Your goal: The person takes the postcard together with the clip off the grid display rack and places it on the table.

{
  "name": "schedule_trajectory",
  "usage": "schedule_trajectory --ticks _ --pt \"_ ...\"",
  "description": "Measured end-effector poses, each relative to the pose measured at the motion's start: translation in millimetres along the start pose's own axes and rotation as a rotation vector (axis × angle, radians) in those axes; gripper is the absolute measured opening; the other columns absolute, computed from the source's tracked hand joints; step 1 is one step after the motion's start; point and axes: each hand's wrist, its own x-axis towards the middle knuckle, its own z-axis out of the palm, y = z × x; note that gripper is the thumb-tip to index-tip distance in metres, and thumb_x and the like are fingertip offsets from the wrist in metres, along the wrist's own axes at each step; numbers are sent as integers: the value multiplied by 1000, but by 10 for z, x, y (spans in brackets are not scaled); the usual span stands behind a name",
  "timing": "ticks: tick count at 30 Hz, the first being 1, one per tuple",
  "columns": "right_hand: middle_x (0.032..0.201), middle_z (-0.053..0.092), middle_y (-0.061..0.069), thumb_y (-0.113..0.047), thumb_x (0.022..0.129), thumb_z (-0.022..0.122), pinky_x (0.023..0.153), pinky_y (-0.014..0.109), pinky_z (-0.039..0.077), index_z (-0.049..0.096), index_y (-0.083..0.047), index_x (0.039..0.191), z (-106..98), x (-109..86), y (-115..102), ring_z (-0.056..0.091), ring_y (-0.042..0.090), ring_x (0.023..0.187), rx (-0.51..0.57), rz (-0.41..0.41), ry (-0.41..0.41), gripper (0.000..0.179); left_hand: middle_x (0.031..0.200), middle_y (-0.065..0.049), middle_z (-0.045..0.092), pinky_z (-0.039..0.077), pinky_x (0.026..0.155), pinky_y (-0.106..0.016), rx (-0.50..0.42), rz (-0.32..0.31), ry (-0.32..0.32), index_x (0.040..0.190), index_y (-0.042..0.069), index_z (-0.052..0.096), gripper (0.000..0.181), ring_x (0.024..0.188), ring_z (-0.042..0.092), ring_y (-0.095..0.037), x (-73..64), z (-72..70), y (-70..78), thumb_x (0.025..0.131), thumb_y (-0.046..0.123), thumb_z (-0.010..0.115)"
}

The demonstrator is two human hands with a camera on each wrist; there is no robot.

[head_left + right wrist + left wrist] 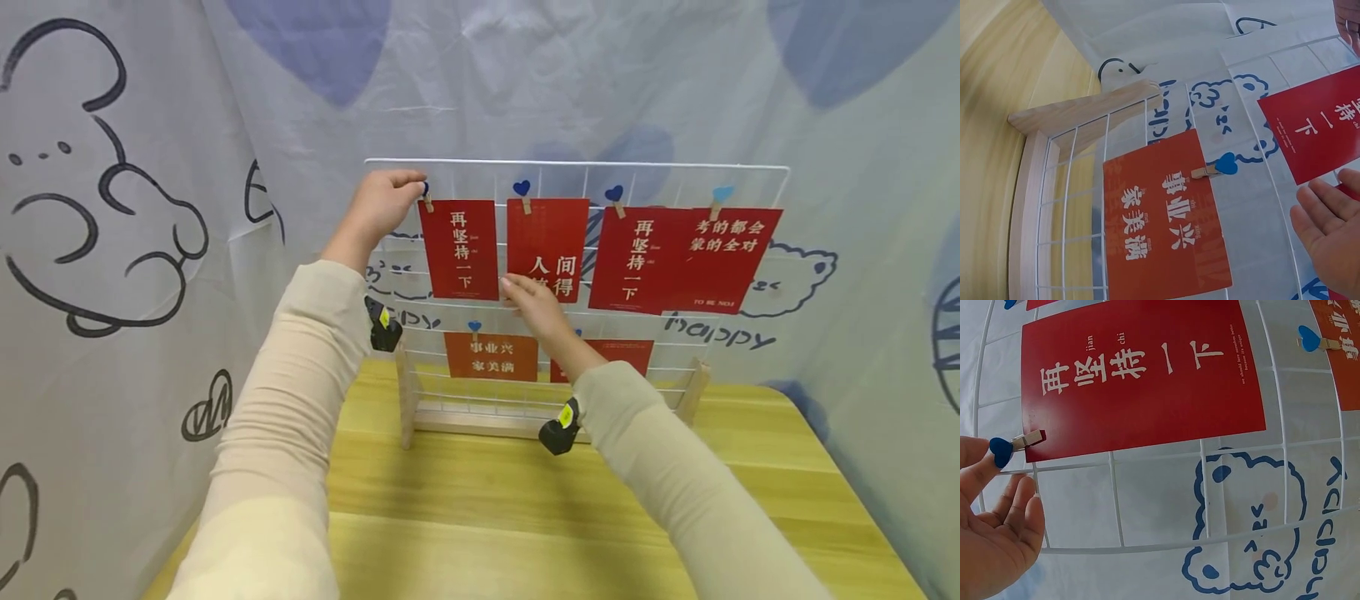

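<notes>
My left hand (pixel 382 204) pinches a small wooden clothespin with a dark blue heart (pixel 1001 452) between thumb and finger. The clothespin sits on the top corner of a red card (pixel 480 242) with white lettering, which hangs on a white wire grid (pixel 585 164). The other left fingers lie behind the wire. Close to that card's lower right corner is my right hand (pixel 543 312), partly covering the neighbouring red card (pixel 545 233). Its fingers look straight in the right wrist view; whether they touch the card I cannot tell.
Farther right on the grid hang another red card (pixel 622 258) and a red card under a light blue heart clothespin (pixel 722 197). An orange card (pixel 491 357) and a red card (pixel 637 354) hang lower. Wooden feet (pixel 407 392) support the grid on a wooden table (pixel 480 483).
</notes>
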Motion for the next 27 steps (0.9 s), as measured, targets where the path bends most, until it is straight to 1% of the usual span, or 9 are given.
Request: schedule_trajectory --ticks 3,4,5,7,9,11,13,17,27 --pt "120 46 14 -30 92 39 92 38 34 38 -5 129 24 12 13 44 26 107 6 -1 16 44 130 1 40 32 59 -34 20 7 15 126 21 46 36 53 28 -20 91 30 -76 93 30 34" --pt "120 47 13 -29 92 39 92 38 34 39 -5 129 32 15 18 45 26 106 13 -3 24 43 129 2 41 33 62 -34 25 12 22 124 22 48 35 56 33 -18 138 42 -119 93 32 35" --pt "119 47 13 -28 92 40 91 38 35 39 -5 128 37 17 23 45 26 106 10 -4 30 42 128 4 41 35 66 -34 24 17 28 123 25 49 35 61 40 -17 190 54 -172 92 35 37" --pt "119 47 12 -26 92 41 90 37 36 41 -6 127 48 24 33 45 25 104 11 -9 45 40 126 7 43 36 77 -36 -14 36 38 119 29 52 34 86 47 -14 351 86 -344 89 40 42" --pt "119 47 10 -25 91 43 88 35 38 43 -7 126 59 29 41 46 23 103 -3 -5 59 39 126 9 43 33 88 -35 -28 35 50 117 31 53 33 109 40 -11 411 100 -399 87 42 43" --pt "119 47 8 -24 90 45 88 34 39 44 -8 124 71 42 50 46 22 103 -15 -1 69 38 124 8 45 31 93 -34 -39 25 69 117 30 53 32 117 35 -10 374 102 -358 87 39 45" --pt "116 48 7 -24 89 47 87 32 39 46 -8 122 90 58 61 47 21 102 -15 12 81 36 123 5 47 32 93 -32 -20 2 89 119 26 53 32 115 38 -12 231 85 -206 89 34 43" --pt "107 52 8 -22 88 50 86 32 41 49 -6 118 136 89 88 49 21 97 6 42 103 34 119 -1 51 35 89 -29 -71 -13 111 118 16 54 32 111 42 -14 99 67 -80 90 26 45" --pt "99 56 10 -17 86 54 78 31 44 54 -4 113 241 139 97 52 21 88 -24 60 165 30 110 -3 55 36 84 -26 -233 -27 188 109 9 60 27 100 45 -11 136 134 -112 86 22 53"
